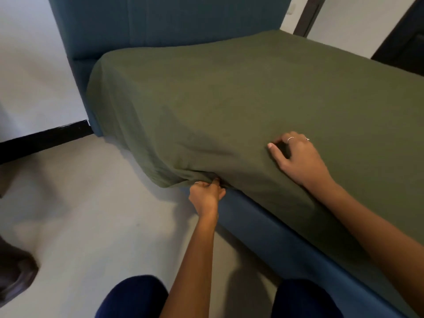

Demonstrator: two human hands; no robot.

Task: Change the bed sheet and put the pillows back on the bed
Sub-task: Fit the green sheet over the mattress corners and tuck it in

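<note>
An olive green bed sheet covers the mattress on a blue bed frame. The sheet drapes over the near side and bunches at its lower edge. My left hand pinches that bunched lower edge of the sheet where it meets the frame. My right hand rests on top of the sheet near the mattress edge, thumb stretched out to the left and fingers bent down onto the cloth. No pillows are in view.
A blue padded headboard stands against the white wall at the back. A pale floor lies left of the bed with a black skirting strip. A dark brown object sits at the left edge. My knees show at the bottom.
</note>
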